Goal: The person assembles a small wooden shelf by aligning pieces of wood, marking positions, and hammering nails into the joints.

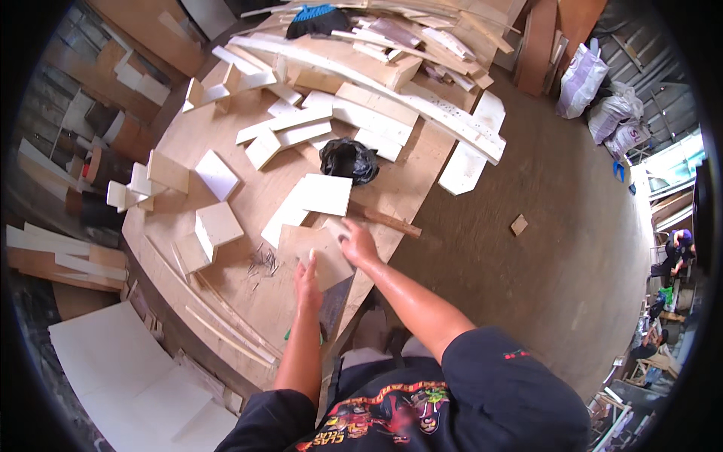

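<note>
A square, light wooden board (310, 250) lies tilted in front of me at the table's near edge. My left hand (307, 282) grips its near side, with the thumb over the face. At the board's right edge is my right hand (357, 244), its fingers and thumb bent round that edge; the fingertips are partly hidden. Just beyond lies a white board (327, 195) overlapping another pale piece. A wooden tool handle (388, 221) sticks out past the right hand, its head hidden. Loose nails (263, 262) are scattered to the left of the board.
The plywood table (279, 177) bears L-shaped assemblies (212, 233), a black plastic bag (349, 160), long white planks (392, 98) and heaped offcuts at the back. A dark flat blade (336, 303) lies beside my left forearm. White sacks (584, 79) stand at far right; people work beyond.
</note>
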{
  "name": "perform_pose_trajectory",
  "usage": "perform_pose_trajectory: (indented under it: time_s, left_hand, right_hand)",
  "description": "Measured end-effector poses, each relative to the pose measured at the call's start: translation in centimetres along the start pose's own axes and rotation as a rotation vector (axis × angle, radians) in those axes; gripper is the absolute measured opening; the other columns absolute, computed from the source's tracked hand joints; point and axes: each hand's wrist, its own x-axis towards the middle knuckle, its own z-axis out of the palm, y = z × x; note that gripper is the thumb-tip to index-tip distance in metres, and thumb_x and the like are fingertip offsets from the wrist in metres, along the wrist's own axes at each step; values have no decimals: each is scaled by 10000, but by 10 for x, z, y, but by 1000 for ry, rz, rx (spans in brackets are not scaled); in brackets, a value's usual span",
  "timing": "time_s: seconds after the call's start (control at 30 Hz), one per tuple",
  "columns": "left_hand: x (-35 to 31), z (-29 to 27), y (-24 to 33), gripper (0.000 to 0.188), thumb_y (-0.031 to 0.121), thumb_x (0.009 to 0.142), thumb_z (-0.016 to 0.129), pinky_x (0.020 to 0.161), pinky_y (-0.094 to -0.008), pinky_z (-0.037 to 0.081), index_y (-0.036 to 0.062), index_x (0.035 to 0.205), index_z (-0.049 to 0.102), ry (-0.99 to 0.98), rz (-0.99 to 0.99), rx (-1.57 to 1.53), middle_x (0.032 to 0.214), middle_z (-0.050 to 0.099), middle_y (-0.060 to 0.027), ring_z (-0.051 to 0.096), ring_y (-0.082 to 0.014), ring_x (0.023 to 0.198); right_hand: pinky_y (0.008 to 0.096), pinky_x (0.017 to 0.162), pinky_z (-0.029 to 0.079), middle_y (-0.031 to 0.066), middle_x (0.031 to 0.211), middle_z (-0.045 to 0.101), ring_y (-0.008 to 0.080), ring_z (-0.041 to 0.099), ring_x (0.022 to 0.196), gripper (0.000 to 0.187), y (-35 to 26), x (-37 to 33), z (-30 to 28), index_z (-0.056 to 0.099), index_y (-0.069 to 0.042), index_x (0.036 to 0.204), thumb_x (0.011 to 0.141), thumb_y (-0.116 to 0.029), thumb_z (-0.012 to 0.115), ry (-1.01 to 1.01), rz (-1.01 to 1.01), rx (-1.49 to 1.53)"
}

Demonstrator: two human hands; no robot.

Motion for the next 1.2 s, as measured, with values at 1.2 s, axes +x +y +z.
perform_pose_trajectory:
  time_s: [1.2]
  left_hand:
    - [308,481,46,439,313,987,695,841,-311,523,-23,1253,599,-174,120,445,1079,696,-85,647,-141,961]
  right_hand:
    - [501,823,579,168,1312,615,389,687,1003,504,113,538,-257,463,-76,1440,949,-141,553,24,-64,-505]
